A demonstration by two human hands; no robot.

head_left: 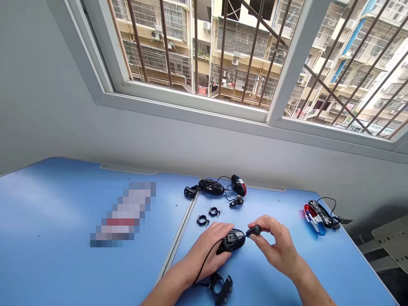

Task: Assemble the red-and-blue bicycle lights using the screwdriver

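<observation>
My left hand (207, 248) is closed around a black oval bicycle horn unit (235, 240), pressing it against the blue table. A thin black cable (205, 262) runs from the unit over that hand. In my right hand (276, 241), thumb and fingers pinch the handle of a short black screwdriver (255, 230). Its tip meets the unit's right end; whether it sits in a screw is too small to tell. Below my left wrist lies a black clamp ring with a switch part (225, 291), joined to a cable.
Two black clamp rings (203, 220) lie beyond my left hand. Behind them is another wired black horn set (211, 187). A red, white and blue unit (315, 219) rests near the right edge. A blurred pale item (127, 212) lies left of the table seam (180, 238).
</observation>
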